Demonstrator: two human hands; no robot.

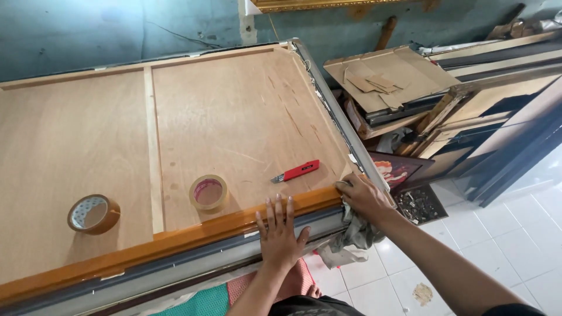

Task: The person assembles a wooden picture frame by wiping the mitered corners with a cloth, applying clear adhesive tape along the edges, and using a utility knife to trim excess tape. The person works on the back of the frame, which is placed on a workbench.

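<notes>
Framed panel (234, 117) — face down, filling the near bench; likely heavy, stiff, best gripped along its edges. Left hand (280, 231) flat, unclenched on near rail; right hand (364, 196) grasping a rag (351, 237) at the near-right corner.

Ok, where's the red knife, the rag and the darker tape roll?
red knife (297, 171), head view, middle of its red handle.
rag (353, 234), head view, crumpled folds under the right hand.
darker tape roll (93, 214), head view, its brown outer side.

Two tape rolls (93, 214) (208, 192) on board (234, 117), cutter (296, 171) right of them.
</notes>
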